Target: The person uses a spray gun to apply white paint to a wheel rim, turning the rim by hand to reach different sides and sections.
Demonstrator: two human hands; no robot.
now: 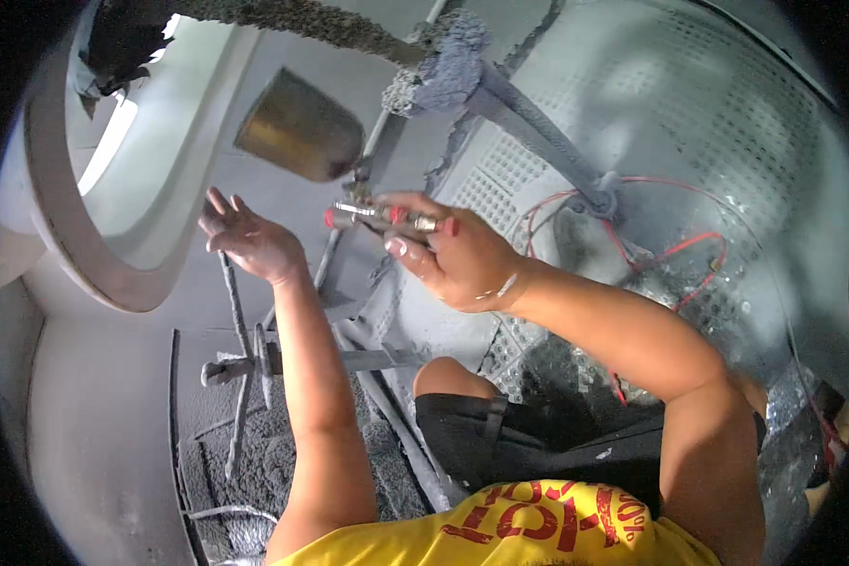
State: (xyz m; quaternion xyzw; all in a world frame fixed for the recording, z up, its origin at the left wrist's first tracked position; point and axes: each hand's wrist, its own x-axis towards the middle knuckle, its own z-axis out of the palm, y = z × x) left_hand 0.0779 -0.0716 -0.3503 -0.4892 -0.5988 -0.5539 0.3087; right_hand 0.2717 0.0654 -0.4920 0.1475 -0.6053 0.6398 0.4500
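My right hand (467,255) is wrapped round a metal spray gun (373,215) with red ends. A brass-and-grey cup (302,127) sits above the gun, tilted. My left hand (259,247) is raised to the left of the gun, fingers stretched out and apart. Its fingertips are beside the upper end of a thin grey-coated rod (234,302); whether they touch it I cannot tell. Just left of that hand stands a large, smooth white piece with a curved rim (113,288), partly cut off by the dark picture border.
A crusted grey post (538,132) leans at the top centre. Below my left hand is a paint-coated bar with a round end (226,371). Red hose (698,247) loops over the perforated mat (707,123) on the right. Rough grey-coated material (255,443) lies lower left.
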